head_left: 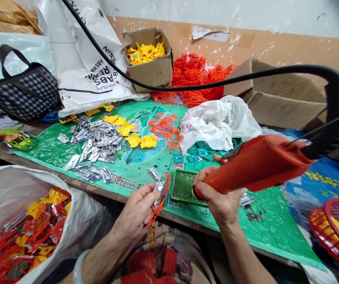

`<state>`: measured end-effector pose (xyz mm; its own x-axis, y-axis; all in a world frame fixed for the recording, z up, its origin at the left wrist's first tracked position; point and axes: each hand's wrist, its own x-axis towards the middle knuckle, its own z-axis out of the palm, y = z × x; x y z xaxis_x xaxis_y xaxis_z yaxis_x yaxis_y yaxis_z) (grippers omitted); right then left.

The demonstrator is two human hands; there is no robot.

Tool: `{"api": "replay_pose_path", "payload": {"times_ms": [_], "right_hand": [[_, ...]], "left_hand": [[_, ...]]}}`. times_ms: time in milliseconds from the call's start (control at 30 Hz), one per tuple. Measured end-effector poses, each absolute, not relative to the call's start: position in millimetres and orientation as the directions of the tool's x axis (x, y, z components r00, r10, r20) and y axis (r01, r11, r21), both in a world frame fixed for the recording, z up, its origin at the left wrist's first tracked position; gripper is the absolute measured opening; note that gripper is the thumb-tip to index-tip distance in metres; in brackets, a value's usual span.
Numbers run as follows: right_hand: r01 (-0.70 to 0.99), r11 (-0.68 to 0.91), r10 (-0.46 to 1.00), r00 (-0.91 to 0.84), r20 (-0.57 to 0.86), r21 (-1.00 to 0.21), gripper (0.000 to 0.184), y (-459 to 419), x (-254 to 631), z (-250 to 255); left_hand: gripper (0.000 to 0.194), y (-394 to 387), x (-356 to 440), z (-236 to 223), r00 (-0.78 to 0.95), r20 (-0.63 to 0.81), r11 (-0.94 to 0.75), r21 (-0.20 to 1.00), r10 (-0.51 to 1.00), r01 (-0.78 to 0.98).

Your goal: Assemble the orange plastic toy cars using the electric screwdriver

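Observation:
My left hand [139, 205] pinches an orange plastic part [162, 201] together with a silver-and-white flat piece [158, 193], near the table's front edge. Wrapped around the red body of a corded power screwdriver [246, 165] is my right hand [219, 197]. The screwdriver's tip end points down over a green mesh tray [182, 185]; its bit and whatever lies beneath are hidden by my fingers. A few silver pieces [154, 173] lie just left of the tray. Farther left spreads a heap of silver pieces [98, 136], with yellow plastic parts [124, 128] beside it.
A black cable [157, 88] arches across the view to the screwdriver. Behind stand a carton of yellow parts [150, 73], an orange heap [190, 75] and an open carton [284, 98]. A white sack of finished-looking parts [77, 201] stands front left; a red basket [329, 225], right.

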<state>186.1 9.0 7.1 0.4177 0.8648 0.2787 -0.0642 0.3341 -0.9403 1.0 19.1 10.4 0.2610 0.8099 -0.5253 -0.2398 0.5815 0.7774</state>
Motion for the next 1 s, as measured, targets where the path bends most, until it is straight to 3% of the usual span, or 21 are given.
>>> {"api": "replay_pose_path", "payload": {"times_ms": [233,433,500,600,667,1000], "right_hand": [[-0.055,0.332,0.854,0.442,0.275,-0.942,0.011,8.5,183.3,9.4],[-0.064,0.329,0.859,0.434,0.271,-0.942,0.011,10.0,189.3,11.5],[-0.087,0.339,0.855,0.444,0.268,-0.937,0.021,10.7,190.6,18.8],[-0.166,0.354,0.853,0.462,0.244,-0.920,0.056,10.9,188.5,37.7],[-0.235,0.365,0.869,0.434,0.239,-0.901,0.067,10.0,184.2,51.6],[-0.410,0.320,0.946,0.192,0.262,-0.854,0.062,7.2,142.9,78.7]], "left_hand": [[0.022,20.2,-5.4,7.6,0.294,-0.494,0.522,0.853,0.818,-0.021],[0.020,32.2,-11.5,14.6,0.329,-0.344,0.335,0.938,0.880,0.084],[0.016,36.4,-15.3,14.2,0.370,-0.321,0.287,0.947,0.872,0.145],[0.020,41.9,-20.5,13.5,0.441,-0.321,0.238,0.943,0.838,0.233],[0.021,45.2,-22.9,13.1,0.475,-0.330,0.222,0.937,0.816,0.270],[0.024,51.5,-21.2,15.1,0.550,-0.340,0.291,0.940,0.763,0.178]]}}
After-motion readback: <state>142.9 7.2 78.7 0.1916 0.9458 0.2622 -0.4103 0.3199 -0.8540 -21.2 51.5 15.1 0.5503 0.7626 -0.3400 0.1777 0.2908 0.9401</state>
